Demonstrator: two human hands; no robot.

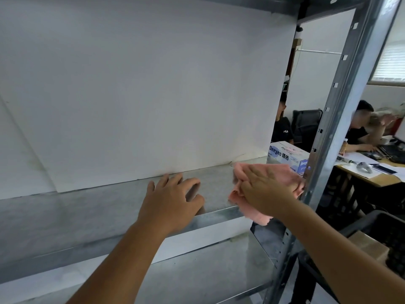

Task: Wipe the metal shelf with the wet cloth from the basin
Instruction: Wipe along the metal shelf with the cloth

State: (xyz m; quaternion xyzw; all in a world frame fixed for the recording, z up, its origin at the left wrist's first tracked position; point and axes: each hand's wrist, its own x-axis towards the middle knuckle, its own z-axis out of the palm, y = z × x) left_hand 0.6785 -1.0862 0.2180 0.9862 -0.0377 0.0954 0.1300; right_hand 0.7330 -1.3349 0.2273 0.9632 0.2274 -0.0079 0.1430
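The metal shelf (92, 207) runs across the middle of the view, grey and dull, with a white board behind it. My left hand (173, 198) rests flat on the shelf near its front lip, fingers spread and holding nothing. A pink wet cloth (282, 174) lies bunched at the shelf's right end, part of it hanging over the front edge. My right hand (267, 189) presses down flat on the cloth, close to the right upright post (341, 102). The basin is not in view.
A lower shelf (197, 275) lies below. A white and blue box (289, 155) stands behind the shelf's right end. Right of the post are a black crate (385, 240), a desk (372, 174) with papers, and two seated people.
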